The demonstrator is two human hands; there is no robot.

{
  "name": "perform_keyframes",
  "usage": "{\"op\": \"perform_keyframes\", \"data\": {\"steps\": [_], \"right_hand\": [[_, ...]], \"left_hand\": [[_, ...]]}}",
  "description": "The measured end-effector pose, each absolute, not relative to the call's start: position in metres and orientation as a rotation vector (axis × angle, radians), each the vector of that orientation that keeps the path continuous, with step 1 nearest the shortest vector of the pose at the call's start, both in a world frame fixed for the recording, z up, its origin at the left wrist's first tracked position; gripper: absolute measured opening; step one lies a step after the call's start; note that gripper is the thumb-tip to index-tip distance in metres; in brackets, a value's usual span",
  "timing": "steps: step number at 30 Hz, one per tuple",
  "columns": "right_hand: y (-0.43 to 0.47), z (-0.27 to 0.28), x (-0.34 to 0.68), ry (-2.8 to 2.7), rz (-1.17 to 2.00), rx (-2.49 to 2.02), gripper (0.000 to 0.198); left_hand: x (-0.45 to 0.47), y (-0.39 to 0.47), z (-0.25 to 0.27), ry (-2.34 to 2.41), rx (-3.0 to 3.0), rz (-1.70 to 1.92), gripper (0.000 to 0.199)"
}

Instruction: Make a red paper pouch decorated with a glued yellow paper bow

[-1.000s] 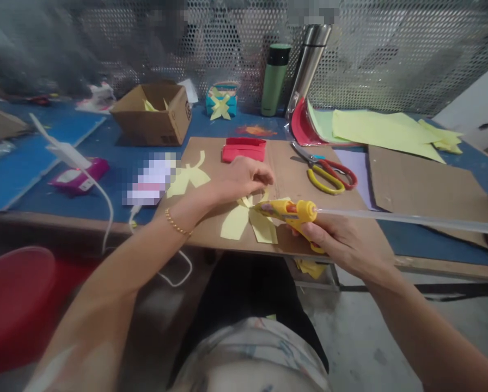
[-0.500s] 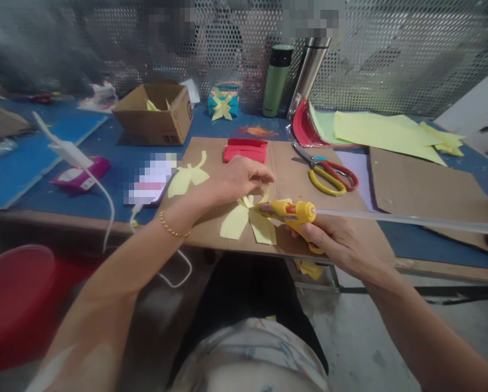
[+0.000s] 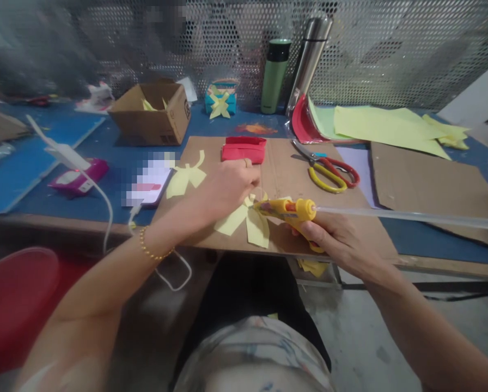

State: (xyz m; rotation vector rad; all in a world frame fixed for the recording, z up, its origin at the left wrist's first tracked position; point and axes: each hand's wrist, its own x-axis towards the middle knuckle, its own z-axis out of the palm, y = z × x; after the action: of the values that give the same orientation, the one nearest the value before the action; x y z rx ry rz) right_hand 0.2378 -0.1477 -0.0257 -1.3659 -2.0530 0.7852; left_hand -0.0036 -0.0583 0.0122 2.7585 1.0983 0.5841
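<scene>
My right hand (image 3: 336,237) is wrapped round the grip of a yellow hot glue gun (image 3: 291,209), a long clear glue stick trailing from its back. The gun's nozzle points left and meets the middle of a pale yellow paper bow (image 3: 257,228) lying on a cardboard sheet (image 3: 282,169). My left hand (image 3: 238,185) bends over the bow's upper loops, fingers closed on the paper; their tips are partly hidden. Behind that hand sits a folded red paper piece (image 3: 244,149). Another yellow paper bow (image 3: 185,177) lies to the left, partly behind my left forearm.
Scissors (image 3: 328,171) with red and yellow handles lie right of the hands. A phone (image 3: 150,179) on a white cable and a cardboard box (image 3: 150,114) are at left. A green bottle (image 3: 274,76) and steel flask (image 3: 309,60) stand at the back. Yellow paper sheets (image 3: 385,125) lie right.
My left hand has come slightly nearer and its fingers have curled in. The bow under it has turned a little, its tails shifting left. The glue gun stays at the bow's middle.
</scene>
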Motion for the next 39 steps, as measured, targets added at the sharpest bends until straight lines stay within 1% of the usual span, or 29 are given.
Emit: {"op": "perform_keyframes", "data": {"steps": [4, 9, 14, 24, 39], "right_hand": [[-0.148, -0.025, 0.237, -2.048, 0.784, -1.362, 0.069], [-0.148, -0.025, 0.236, -2.045, 0.756, -1.352, 0.069], [-0.149, -0.025, 0.238, -2.030, 0.744, -1.359, 0.068], [-0.149, -0.025, 0.238, -2.027, 0.738, -1.340, 0.066], [-0.149, -0.025, 0.240, -2.028, 0.722, -1.371, 0.068]], "left_hand": [[-0.008, -0.072, 0.004, 1.166, 2.663, 0.597, 0.020], [-0.009, -0.078, -0.014, 1.157, 2.565, 0.697, 0.018], [-0.010, -0.077, -0.023, 1.169, 2.513, 0.762, 0.020], [-0.013, -0.085, -0.027, 1.245, 2.421, 0.845, 0.017], [-0.013, -0.087, -0.033, 1.259, 2.429, 0.914, 0.019]]}}
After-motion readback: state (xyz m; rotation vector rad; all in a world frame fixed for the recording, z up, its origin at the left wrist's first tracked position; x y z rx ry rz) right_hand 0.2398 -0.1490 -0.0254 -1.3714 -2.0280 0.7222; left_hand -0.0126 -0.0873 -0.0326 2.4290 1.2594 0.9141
